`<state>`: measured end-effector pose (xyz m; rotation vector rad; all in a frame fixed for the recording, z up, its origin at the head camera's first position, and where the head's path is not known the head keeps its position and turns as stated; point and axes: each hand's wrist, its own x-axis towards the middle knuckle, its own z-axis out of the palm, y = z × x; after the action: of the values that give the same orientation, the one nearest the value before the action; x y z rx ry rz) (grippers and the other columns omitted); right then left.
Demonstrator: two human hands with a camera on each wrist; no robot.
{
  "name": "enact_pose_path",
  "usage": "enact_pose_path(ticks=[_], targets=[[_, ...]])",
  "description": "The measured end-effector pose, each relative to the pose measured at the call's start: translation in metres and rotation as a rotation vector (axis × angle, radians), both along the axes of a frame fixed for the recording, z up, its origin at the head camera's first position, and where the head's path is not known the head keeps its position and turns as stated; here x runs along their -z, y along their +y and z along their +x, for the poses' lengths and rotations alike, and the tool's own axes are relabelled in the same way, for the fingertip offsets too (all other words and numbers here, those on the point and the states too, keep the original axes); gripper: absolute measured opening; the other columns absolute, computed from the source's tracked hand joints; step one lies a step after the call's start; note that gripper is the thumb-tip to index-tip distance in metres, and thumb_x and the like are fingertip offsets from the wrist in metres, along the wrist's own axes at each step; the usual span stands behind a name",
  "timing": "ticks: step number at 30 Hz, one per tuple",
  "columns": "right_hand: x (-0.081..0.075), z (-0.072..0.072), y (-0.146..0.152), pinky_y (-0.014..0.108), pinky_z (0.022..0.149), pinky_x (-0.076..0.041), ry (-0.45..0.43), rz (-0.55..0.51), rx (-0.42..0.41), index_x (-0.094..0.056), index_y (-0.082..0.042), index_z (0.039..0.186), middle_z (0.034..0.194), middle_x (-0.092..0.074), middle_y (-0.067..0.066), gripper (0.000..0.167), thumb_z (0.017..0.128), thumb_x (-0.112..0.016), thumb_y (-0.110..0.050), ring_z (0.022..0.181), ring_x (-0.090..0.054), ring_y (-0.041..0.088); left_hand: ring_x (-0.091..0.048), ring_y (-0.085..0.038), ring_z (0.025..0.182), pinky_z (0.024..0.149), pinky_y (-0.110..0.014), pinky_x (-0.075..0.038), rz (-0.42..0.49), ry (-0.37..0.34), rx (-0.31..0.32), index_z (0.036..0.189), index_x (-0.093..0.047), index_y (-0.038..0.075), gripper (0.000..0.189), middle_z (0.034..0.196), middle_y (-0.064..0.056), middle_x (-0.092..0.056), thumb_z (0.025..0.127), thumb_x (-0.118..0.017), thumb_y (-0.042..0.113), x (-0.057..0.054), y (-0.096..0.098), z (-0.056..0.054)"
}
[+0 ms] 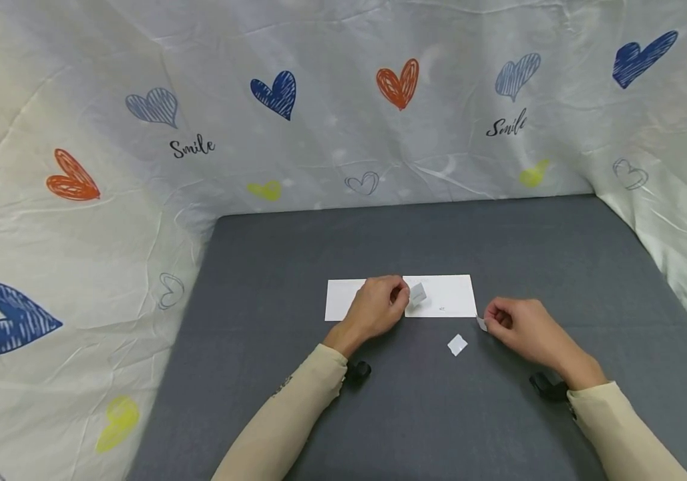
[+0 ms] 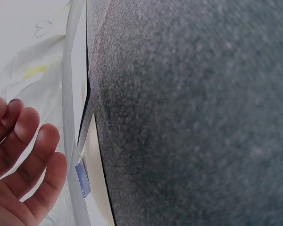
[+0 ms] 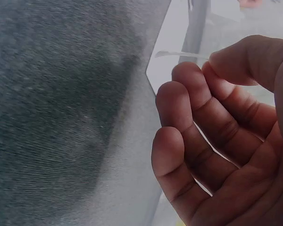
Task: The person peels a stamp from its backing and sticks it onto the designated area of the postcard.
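Observation:
Two white cards lie side by side, a left card point(image 1: 343, 300) and a right card point(image 1: 454, 290) with small print near its lower edge. Over their junction, my left hand point(image 1: 379, 304) pinches a small pale paper piece point(image 1: 418, 294), tilted above the right card. My right hand point(image 1: 522, 329) pinches another small white piece point(image 1: 481, 323) by the right card's lower corner; the right wrist view shows this as a thin curved strip point(image 3: 181, 54) at the thumb tip. In the left wrist view a small blue-grey printed tag point(image 2: 82, 180) shows against a card.
A small white paper square point(image 1: 457, 345) lies on the grey tabletop point(image 1: 295, 254) below the right card. White fabric point(image 1: 331, 60) printed with hearts hangs behind and beside the table. A dark wrist camera point(image 1: 549, 387) sits under the right wrist.

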<state>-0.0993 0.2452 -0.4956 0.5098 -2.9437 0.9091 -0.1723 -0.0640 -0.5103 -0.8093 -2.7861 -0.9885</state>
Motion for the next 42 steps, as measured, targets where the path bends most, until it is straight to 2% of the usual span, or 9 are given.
enact_pose_path(ticks=[4, 11, 19, 28, 34, 42], targets=[[0.007, 0.005, -0.002, 0.024, 0.063, -0.045, 0.024, 0.011, -0.027, -0.071, -0.021, 0.085, 0.07, -0.058, -0.016, 0.017, 0.095, -0.074, -0.007, 0.063, -0.05, -0.003, -0.062, -0.011, 0.076, 0.071, -0.026, -0.05, -0.012, -0.01, -0.002, 0.098, -0.077, 0.012, 0.019, 0.086, 0.002, -0.072, 0.104, -0.06, 0.019, 0.0, 0.0, 0.001], [0.015, 0.011, -0.005, 0.022, 0.062, -0.045, 0.004, -0.021, -0.096, -0.069, -0.023, 0.082, 0.07, -0.057, -0.019, 0.022, 0.091, -0.076, -0.005, 0.064, -0.049, -0.007, -0.061, -0.011, 0.075, 0.07, -0.026, -0.049, -0.012, -0.001, -0.007, 0.096, -0.077, 0.012, 0.02, 0.084, 0.003, -0.072, 0.104, -0.06, 0.018, 0.001, 0.0, 0.003], [0.016, 0.016, -0.006, 0.022, 0.063, -0.047, -0.062, -0.022, -0.121, -0.07, -0.024, 0.081, 0.071, -0.06, -0.019, 0.021, 0.093, -0.077, -0.008, 0.066, -0.051, -0.007, -0.061, -0.011, 0.074, 0.07, -0.026, -0.049, -0.009, 0.01, -0.007, 0.096, -0.077, 0.012, 0.02, 0.084, 0.003, -0.072, 0.104, -0.06, 0.018, 0.002, 0.0, 0.003], [0.016, 0.017, -0.005, 0.022, 0.062, -0.047, -0.085, -0.02, -0.135, -0.07, -0.025, 0.081, 0.07, -0.059, -0.02, 0.02, 0.091, -0.078, -0.009, 0.064, -0.052, -0.007, -0.061, -0.01, 0.074, 0.07, -0.025, -0.048, -0.007, 0.022, -0.006, 0.095, -0.077, 0.013, 0.019, 0.082, 0.003, -0.071, 0.102, -0.06, 0.016, 0.002, 0.001, 0.003], [0.014, 0.015, -0.006, 0.022, 0.063, -0.048, -0.028, -0.023, -0.133, -0.07, -0.024, 0.082, 0.071, -0.058, -0.021, 0.022, 0.09, -0.075, -0.004, 0.065, -0.051, -0.007, -0.061, -0.01, 0.074, 0.07, -0.025, -0.048, -0.005, 0.008, -0.007, 0.096, -0.077, 0.012, 0.019, 0.082, 0.003, -0.071, 0.103, -0.06, 0.016, 0.001, 0.0, 0.004], [0.004, 0.006, -0.014, 0.022, 0.063, -0.047, 0.06, -0.022, -0.126, -0.071, -0.023, 0.083, 0.071, -0.059, -0.02, 0.022, 0.091, -0.075, -0.002, 0.065, -0.051, -0.007, -0.062, -0.011, 0.075, 0.07, -0.026, -0.049, -0.004, 0.012, 0.002, 0.097, -0.078, 0.012, 0.019, 0.084, 0.002, -0.073, 0.104, -0.06, 0.017, 0.0, 0.001, 0.004]])
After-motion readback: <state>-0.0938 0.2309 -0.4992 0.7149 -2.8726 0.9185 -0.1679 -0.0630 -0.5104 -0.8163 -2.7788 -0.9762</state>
